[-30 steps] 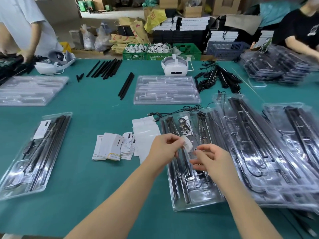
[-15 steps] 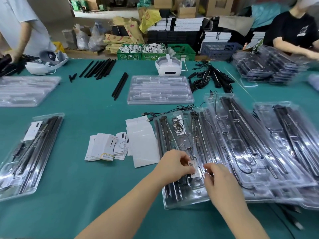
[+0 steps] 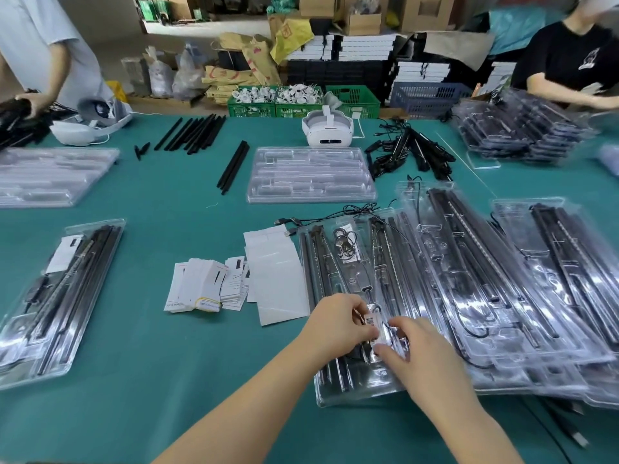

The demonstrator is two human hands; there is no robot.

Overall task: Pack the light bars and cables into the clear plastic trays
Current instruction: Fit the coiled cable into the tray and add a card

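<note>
A clear plastic tray [image 3: 330, 395] lies in front of me on the green table, holding black light bars [image 3: 318, 262] and a coiled cable [image 3: 346, 244]. Over its near half my left hand [image 3: 338, 321] pinches a small white barcode sticker [image 3: 372, 322] against the tray. My right hand [image 3: 413, 349] presses its fingertips on the lower end of the same sticker. More filled trays [image 3: 469, 279] overlap to the right. An empty tray [image 3: 310, 174] lies farther back.
White sticker sheets [image 3: 274, 272] and a banded stack of cards [image 3: 197, 288] lie left of the tray. A filled tray [image 3: 63, 296] sits at the left, loose black bars [image 3: 194, 132] and cables [image 3: 407, 150] at the back. Two other people work at the far corners.
Both hands came down and toward me, from mid-tray to its near half. The sticker, held up between the fingers before, now lies against the tray.
</note>
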